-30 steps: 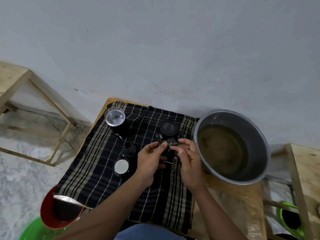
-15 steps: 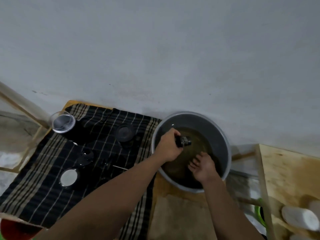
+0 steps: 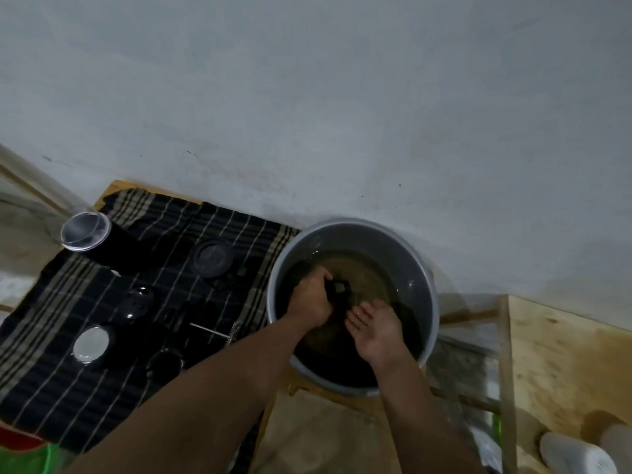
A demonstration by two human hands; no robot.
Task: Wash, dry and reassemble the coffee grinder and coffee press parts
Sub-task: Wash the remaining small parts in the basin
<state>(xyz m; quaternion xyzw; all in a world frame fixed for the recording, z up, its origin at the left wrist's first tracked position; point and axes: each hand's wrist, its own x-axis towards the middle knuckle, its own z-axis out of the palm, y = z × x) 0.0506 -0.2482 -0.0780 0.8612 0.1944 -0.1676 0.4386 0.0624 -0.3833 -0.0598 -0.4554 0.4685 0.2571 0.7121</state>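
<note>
Far left, at nine o'clock from the basin, the coffee grinder with its clear cap [image 3: 85,230] stands on a dark striped cloth [image 3: 102,388] spread over the wooden counter [image 3: 114,190]. Laid apart on the cloth are a perforated black disc [image 3: 137,302], a shiny metal disc [image 3: 91,344], a round black lid [image 3: 212,258] and the thin plunger rod [image 3: 209,331].

Over the grey basin [image 3: 432,302] the left hand [image 3: 311,304] is curled tight round a small dark part [image 3: 338,289], held at the surface of the brownish water [image 3: 362,271] near the middle; which part it is I cannot make out. The right hand [image 3: 376,331] lies palm up in the water at five o'clock of the part, fingers straight, holding nothing.

To my eye this is the washing step, with drying and reassembly not yet begun. The next move calls for the free hand to rub the piece, and for a sure grip, since a small wet thing could slip into that murky water.

Behind it all is a bare grey wall [image 3: 342,97]. At four o'clock a raw plank top [image 3: 564,364] carries white rolls [image 3: 578,455].
</note>
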